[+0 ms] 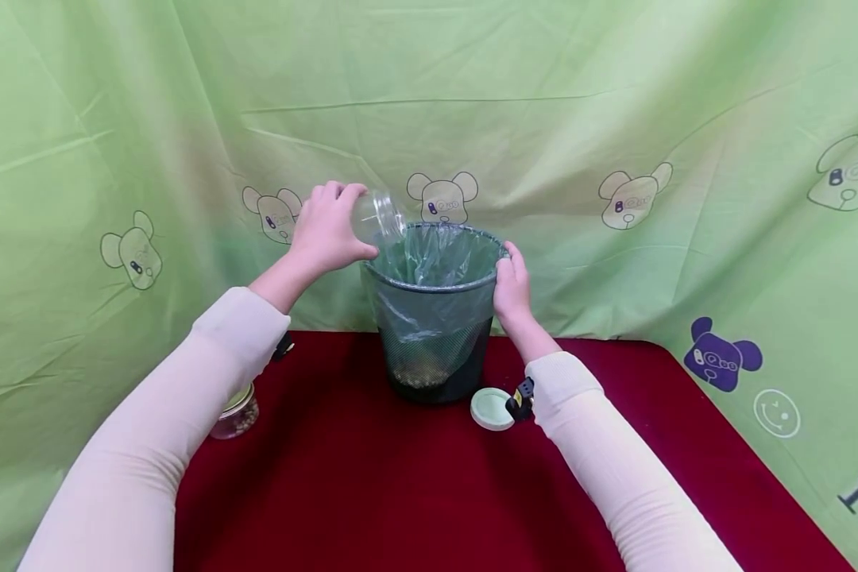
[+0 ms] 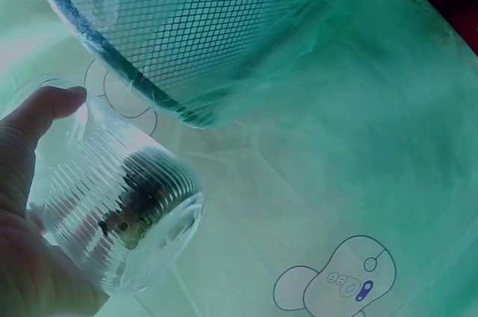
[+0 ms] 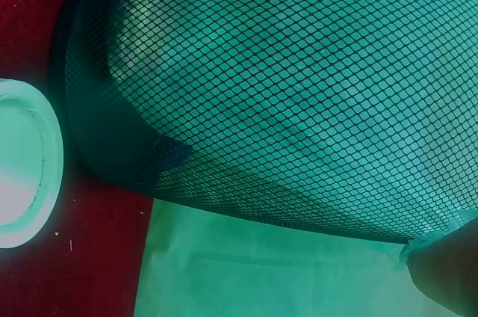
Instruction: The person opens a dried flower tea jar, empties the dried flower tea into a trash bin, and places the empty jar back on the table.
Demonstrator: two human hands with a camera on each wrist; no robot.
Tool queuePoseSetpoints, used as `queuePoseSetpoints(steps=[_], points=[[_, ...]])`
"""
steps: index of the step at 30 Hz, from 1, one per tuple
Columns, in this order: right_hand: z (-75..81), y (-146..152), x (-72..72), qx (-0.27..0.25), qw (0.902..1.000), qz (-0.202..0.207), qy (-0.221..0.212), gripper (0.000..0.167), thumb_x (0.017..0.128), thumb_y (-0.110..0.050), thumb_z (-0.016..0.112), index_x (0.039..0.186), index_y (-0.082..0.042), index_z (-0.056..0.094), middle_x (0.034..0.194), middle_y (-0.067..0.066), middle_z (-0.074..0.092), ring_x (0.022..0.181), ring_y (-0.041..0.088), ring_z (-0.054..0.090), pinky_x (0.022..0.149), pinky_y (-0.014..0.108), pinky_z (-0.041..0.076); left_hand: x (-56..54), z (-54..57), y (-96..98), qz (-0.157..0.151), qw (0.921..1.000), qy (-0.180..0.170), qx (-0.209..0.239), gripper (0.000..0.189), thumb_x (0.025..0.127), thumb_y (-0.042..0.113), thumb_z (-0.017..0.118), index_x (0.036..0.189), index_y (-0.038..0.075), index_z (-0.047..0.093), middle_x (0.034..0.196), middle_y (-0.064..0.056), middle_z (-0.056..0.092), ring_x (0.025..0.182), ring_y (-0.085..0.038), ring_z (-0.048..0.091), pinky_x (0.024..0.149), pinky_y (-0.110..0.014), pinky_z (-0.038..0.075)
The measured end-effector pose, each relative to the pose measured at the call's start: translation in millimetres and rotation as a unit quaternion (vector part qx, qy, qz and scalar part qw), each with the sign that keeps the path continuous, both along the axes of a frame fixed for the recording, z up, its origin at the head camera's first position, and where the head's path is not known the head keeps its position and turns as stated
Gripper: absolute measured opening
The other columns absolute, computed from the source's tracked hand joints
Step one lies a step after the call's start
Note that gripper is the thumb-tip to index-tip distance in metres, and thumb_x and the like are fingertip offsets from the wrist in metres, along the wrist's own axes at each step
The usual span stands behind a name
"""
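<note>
My left hand (image 1: 329,229) grips a clear ribbed jar (image 1: 379,216), tilted with its mouth over the left side of a dark mesh wastebasket (image 1: 436,289). In the left wrist view a dark patch shows through the jar (image 2: 175,182), near its base. A thin clear bag (image 1: 446,250) lines the wastebasket and folds down over its outside. Low behind the mesh, a pale patch (image 1: 422,373) shows. My right hand (image 1: 512,287) holds the wastebasket's rim at the right. In the right wrist view only part of that hand (image 3: 452,268) appears, at the corner.
A pale round lid (image 1: 492,409) lies on the red tablecloth (image 1: 372,492), right of the wastebasket's base. Partly behind the left sleeve stands a jar (image 1: 236,417) with small brownish pieces inside. A green printed curtain (image 1: 543,119) hangs close behind the wastebasket.
</note>
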State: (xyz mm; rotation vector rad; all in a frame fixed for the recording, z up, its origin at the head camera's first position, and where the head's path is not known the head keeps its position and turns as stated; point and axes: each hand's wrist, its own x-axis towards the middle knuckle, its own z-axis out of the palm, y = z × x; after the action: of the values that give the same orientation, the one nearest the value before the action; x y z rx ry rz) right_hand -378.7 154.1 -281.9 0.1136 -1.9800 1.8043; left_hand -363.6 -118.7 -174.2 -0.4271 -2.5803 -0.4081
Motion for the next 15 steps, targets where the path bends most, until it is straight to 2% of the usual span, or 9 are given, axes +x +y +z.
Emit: queuePoseSetpoints(steps=[7,15], points=[[0.6,0,0.2,0.003,1.0000,0.001,-0.002,0.058,0.094,-0.017,0.032,0.150,-0.004,0.032,0.154,0.010,0.031,0.140,0.021,0.027,0.113,0.034,0.019,-6.0,0.9,7.3,-0.002,0.9958,0.038,-0.083,0.094,0.064,0.032,0.088,0.142,0.009,0.042,0.129,-0.017,0.045,0.119,-0.035,0.039,0.101,-0.048,0.033],[-0.6,0,-0.4,-0.001,1.0000,0.004,-0.004,0.058,0.093,-0.016,0.032,0.150,-0.004,0.031,0.155,0.010,0.030,0.140,0.021,0.026,0.113,0.033,0.018,-11.5,-2.1,12.3,-0.022,0.9865,0.081,-0.141,0.094,0.063,0.030,0.089,0.141,0.005,0.042,0.129,-0.019,0.045,0.121,-0.036,0.039,0.107,-0.047,0.029]])
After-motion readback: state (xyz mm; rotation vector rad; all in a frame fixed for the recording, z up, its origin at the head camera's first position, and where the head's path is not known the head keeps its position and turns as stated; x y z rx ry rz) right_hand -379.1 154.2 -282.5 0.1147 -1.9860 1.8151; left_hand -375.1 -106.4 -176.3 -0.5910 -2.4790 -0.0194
